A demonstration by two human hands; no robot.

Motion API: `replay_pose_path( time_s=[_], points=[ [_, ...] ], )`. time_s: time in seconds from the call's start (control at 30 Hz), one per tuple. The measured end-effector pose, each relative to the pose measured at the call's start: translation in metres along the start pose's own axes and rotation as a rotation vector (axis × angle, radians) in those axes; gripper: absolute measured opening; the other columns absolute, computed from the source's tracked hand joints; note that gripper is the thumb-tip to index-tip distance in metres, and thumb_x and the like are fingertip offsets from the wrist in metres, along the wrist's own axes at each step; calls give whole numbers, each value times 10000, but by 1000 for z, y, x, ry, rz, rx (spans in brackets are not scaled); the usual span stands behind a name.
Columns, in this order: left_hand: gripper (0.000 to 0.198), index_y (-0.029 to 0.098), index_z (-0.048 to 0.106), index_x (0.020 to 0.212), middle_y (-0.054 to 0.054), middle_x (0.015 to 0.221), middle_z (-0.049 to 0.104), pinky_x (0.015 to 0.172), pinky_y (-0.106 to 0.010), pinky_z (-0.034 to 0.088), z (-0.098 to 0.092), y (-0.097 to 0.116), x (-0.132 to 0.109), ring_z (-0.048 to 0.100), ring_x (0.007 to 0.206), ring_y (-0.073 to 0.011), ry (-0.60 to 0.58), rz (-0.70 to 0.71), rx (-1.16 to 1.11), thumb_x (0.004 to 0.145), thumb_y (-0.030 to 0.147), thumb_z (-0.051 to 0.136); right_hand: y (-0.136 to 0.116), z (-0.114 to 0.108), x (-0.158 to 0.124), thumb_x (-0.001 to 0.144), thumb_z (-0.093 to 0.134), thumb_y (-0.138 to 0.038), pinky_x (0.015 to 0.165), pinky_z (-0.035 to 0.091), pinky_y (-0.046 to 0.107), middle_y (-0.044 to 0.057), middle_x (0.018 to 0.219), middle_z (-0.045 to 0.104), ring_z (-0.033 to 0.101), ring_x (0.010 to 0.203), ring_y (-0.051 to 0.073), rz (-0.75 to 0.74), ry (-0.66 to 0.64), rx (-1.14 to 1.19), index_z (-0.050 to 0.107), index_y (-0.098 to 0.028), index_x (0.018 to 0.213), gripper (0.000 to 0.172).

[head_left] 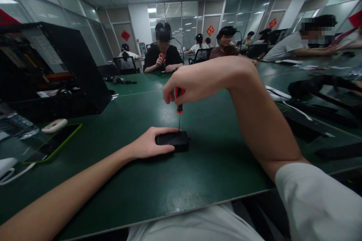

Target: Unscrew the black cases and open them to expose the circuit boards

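On the green table a small black box-shaped device (178, 141) lies flat. My left hand (147, 143) grips it from the left, thumb along the near side and fingers along the far side. Above it, my right hand (177, 84) is closed around the red and black handle of a screwdriver (179, 109). The screwdriver stands upright, and its thin shaft meets the top of the device near the far right corner. Whether a screw sits under the tip is too small to tell.
At the left stand an opened black computer case (76, 67), a phone with a green edge (53, 143), a white oval object (54, 125) and a clear plastic bottle (18, 124). Black gear and a white cable (298, 110) lie at the right. Across the table (135, 103) other people sit working.
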State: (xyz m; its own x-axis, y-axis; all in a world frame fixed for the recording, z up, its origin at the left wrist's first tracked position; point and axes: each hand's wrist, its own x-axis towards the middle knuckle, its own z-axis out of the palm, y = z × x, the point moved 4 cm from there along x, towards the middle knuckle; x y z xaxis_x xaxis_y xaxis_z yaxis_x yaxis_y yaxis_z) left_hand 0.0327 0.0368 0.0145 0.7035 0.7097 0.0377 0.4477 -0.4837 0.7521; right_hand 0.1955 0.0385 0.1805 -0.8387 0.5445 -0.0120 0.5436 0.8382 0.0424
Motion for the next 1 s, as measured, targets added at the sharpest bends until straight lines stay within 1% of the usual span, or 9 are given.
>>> replay_pose_path(
  time_s=[0.07, 0.17, 0.23, 0.33, 0.57, 0.67, 0.77, 0.87, 1.0],
  points=[
    [622, 198, 607, 1406, -87, 1349, 677, 972, -341, 521, 0, 1, -2, 655, 1170, -290, -6, 13, 22, 851, 445, 737, -4, -2, -4, 843, 588, -205, 788, 455, 270, 26, 1122, 734, 655, 964, 179, -48, 6, -22, 733, -184, 1161, 350],
    [638, 197, 587, 1425, -90, 1369, 665, 975, -347, 516, 0, 1, -4, 641, 1194, -302, -1, 1, 61, 853, 436, 738, -5, -4, -11, 871, 598, -248, 748, 460, 287, 34, 1036, 747, 652, 886, 180, 30, 6, -25, 731, -193, 1140, 305],
    [638, 192, 585, 1427, -93, 1353, 675, 977, -356, 515, 0, 1, -4, 647, 1183, -306, 7, -10, 81, 855, 431, 735, -7, -6, -14, 895, 583, -270, 780, 465, 280, 16, 1008, 751, 648, 875, 160, 49, 32, 16, 741, -202, 1109, 274],
    [623, 188, 591, 1419, -90, 1353, 676, 989, -356, 510, 0, 1, -4, 646, 1188, -304, 11, 2, 81, 859, 421, 730, -13, -7, -15, 882, 588, -257, 839, 475, 259, 3, 1059, 754, 642, 919, 144, -5, 51, 75, 749, -198, 1105, 281],
    [597, 195, 600, 1406, -76, 1332, 685, 999, -332, 500, 0, 1, -4, 659, 1164, -275, 15, 44, 48, 860, 399, 735, -15, -9, -16, 905, 506, -398, 846, 479, 186, -36, 984, 763, 649, 948, 114, 34, 92, -21, 767, -204, 1053, 358],
    [584, 203, 601, 1400, -65, 1288, 703, 962, -328, 513, 1, 0, -4, 677, 1112, -264, 0, 59, 33, 859, 377, 732, -19, -11, -15, 926, 579, -328, 871, 499, 198, -42, 1033, 752, 652, 917, 84, -43, 127, -51, 753, -215, 1095, 268],
    [584, 204, 601, 1397, -61, 1242, 716, 924, -323, 522, 3, -1, -4, 687, 1056, -255, -3, 67, 22, 854, 372, 734, -26, -11, -14, 933, 619, -285, 813, 516, 192, -59, 1007, 736, 642, 855, 63, -142, 137, -53, 751, -228, 1069, 197],
    [588, 205, 598, 1398, -63, 1209, 722, 886, -323, 526, 3, -1, -3, 691, 1015, -254, 2, 57, 31, 851, 370, 735, -30, -10, -12, 930, 632, -277, 743, 521, 180, -63, 1005, 733, 633, 819, 61, -184, 128, -40, 743, -224, 1059, 178],
    [573, 196, 605, 1387, -70, 1219, 717, 927, -336, 515, 3, 0, -3, 683, 1050, -258, 16, 85, 30, 851, 352, 735, -32, -8, -11, 956, 619, -286, 753, 536, 191, -54, 1026, 729, 641, 848, 72, -241, 115, 5, 729, -224, 1067, 168]
  ],
)
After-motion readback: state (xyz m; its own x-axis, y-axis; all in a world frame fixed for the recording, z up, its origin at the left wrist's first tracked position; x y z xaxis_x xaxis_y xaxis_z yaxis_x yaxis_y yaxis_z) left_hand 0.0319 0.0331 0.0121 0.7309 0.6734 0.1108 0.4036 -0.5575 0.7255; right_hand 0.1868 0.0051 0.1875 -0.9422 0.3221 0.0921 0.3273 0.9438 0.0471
